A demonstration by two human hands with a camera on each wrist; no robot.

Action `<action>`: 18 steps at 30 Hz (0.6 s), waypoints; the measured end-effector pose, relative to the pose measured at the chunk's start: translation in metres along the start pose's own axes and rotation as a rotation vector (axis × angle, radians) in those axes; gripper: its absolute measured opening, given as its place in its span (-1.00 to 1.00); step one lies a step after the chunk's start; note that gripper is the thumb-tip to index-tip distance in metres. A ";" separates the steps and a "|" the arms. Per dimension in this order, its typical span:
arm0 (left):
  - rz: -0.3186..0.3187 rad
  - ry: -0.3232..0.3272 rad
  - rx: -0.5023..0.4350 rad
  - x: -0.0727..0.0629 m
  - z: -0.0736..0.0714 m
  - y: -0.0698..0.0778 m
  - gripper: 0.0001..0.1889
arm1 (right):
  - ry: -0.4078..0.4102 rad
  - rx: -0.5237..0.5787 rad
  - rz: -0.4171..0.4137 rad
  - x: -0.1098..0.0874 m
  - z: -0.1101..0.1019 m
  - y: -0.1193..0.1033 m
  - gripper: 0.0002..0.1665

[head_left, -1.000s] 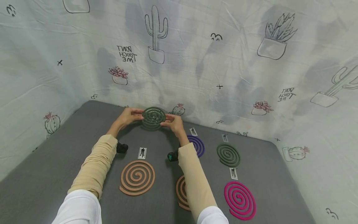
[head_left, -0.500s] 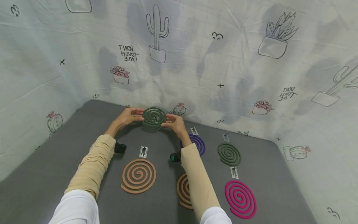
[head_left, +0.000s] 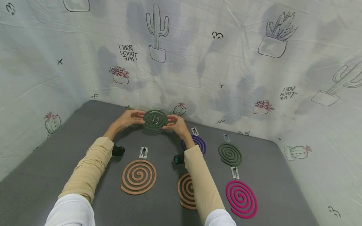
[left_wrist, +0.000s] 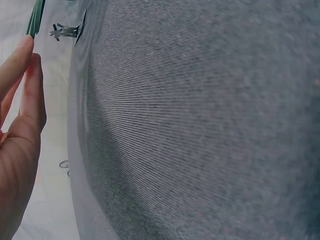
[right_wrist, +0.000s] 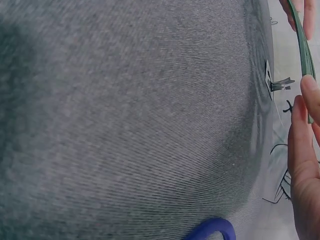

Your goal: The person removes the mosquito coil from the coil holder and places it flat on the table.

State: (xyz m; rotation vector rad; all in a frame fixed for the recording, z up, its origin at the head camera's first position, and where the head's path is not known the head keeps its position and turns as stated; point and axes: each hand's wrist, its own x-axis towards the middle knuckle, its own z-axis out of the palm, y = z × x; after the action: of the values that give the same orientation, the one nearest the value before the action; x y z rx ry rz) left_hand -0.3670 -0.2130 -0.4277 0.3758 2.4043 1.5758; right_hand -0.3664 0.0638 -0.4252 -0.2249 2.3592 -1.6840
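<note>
Both hands hold a dark green mosquito coil (head_left: 155, 123) between them near the back of the grey table, above its surface. My left hand (head_left: 129, 118) pinches the coil's left rim between thumb and fingers; my right hand (head_left: 176, 124) pinches the right rim. Edge-on, the coil shows as a thin green strip (left_wrist: 35, 19) in the left wrist view and a longer strip (right_wrist: 303, 50) in the right wrist view. Under it a metal coil stand (right_wrist: 278, 84) with an upturned prong sits on the cloth, glimpsed through the coil's middle from the head.
Brown coils (head_left: 138, 177) lie in front, one partly behind the right sleeve. A purple coil (head_left: 199, 145), a second green coil (head_left: 230, 154) and a pink coil (head_left: 241, 199) lie to the right. Several flat metal stands (head_left: 143, 152) lie beyond them. A printed curtain (head_left: 198, 62) borders the table.
The held green coil has tilted slightly, and the gaps between its rings look narrower. Both hands stay at its sides, and the left forearm has shifted a little leftward.
</note>
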 end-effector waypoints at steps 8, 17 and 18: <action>0.015 -0.002 0.029 -0.006 0.001 -0.004 -0.39 | -0.027 0.022 -0.006 -0.004 0.001 0.003 -0.28; 0.020 -0.014 0.040 -0.014 0.001 -0.006 -0.39 | -0.030 0.026 -0.011 -0.009 0.005 0.006 -0.29; 0.021 -0.017 0.038 -0.014 0.001 -0.005 -0.39 | -0.029 0.023 -0.010 -0.010 0.005 0.006 -0.30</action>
State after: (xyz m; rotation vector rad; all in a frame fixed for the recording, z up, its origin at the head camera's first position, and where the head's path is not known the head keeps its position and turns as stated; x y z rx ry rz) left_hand -0.3536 -0.2186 -0.4324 0.4205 2.4285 1.5311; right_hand -0.3554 0.0638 -0.4310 -0.2550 2.3206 -1.7000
